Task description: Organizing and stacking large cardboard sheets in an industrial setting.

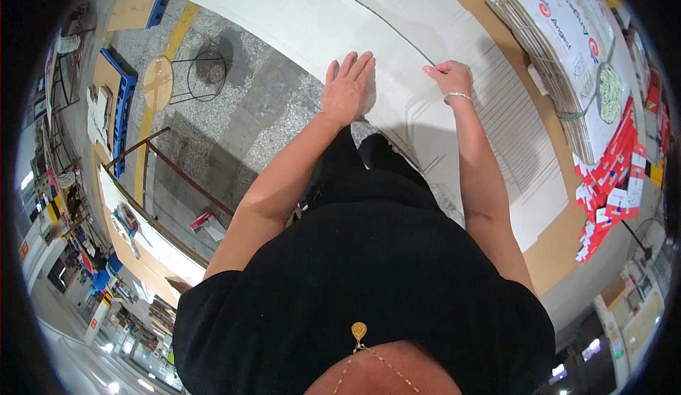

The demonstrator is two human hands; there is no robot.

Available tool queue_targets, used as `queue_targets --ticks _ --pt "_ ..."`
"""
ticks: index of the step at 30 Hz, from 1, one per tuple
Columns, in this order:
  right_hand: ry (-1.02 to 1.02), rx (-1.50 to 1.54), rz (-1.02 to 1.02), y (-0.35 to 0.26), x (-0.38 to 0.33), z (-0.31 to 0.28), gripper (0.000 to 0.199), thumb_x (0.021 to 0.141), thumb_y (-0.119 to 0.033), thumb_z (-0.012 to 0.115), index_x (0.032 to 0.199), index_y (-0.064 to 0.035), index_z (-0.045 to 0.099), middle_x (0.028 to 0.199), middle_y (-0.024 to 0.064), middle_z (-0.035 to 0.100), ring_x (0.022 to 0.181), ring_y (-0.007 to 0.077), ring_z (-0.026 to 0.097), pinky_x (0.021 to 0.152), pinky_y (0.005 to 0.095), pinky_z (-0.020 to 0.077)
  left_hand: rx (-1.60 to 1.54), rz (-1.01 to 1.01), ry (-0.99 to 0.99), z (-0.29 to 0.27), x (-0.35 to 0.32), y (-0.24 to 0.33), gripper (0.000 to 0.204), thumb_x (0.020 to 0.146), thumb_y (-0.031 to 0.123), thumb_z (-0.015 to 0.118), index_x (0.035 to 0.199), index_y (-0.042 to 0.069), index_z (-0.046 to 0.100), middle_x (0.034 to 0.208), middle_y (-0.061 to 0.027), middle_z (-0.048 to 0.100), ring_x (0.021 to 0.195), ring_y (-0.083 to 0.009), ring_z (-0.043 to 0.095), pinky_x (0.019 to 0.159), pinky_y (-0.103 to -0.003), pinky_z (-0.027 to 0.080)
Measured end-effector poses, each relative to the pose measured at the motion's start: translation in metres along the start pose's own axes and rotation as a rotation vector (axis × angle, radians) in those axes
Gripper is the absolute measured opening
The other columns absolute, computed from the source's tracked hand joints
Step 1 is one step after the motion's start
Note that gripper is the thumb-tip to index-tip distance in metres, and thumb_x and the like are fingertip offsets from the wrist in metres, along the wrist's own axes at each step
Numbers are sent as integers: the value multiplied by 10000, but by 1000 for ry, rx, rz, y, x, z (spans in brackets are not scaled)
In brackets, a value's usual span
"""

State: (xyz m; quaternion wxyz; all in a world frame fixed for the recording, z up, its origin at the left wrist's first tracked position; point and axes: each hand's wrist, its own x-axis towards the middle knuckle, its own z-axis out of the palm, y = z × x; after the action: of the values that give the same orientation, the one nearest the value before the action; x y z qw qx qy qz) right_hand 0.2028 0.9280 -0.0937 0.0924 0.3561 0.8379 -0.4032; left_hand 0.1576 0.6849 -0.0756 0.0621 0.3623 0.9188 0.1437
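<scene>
A long white sheet (284,1) lies across the table in front of me, its near edge close to my body. My left hand (347,90) rests flat on it near that edge, fingers stretched out and holding nothing. Farther right, my right hand (452,79) has thumb and finger pinched at the sheet's far edge, where a dark line runs up and away. Beyond that edge lie more white sheets (521,161), fanned so their edges form many steps.
At the right stands a tied stack of flat printed white cartons (553,33), with red and white card pieces (613,189) beside it. On the speckled floor to the left are a round-topped stool (157,83) and a blue pallet (122,104). A metal-framed table (159,232) stands lower left.
</scene>
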Motion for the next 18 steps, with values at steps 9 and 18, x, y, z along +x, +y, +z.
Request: queue_targets --ticks 9,18 --pt "-22 -87 -136 12 -9 -19 425 618 -387 756 787 -18 630 752 113 639 689 207 604 639 310 477 11 184 -37 -7 -5 8 537 816 133 420 1339 71 313 1416 -28 267 1297 -220 264 1045 -433 226" --pt "-36 -10 -27 24 -12 -19 372 606 -341 772 737 -36 603 708 82 618 661 188 585 627 309 474 5 129 -72 4 -11 14 551 804 119 425 1339 57 310 1418 -38 266 1299 -219 267 1059 -405 217"
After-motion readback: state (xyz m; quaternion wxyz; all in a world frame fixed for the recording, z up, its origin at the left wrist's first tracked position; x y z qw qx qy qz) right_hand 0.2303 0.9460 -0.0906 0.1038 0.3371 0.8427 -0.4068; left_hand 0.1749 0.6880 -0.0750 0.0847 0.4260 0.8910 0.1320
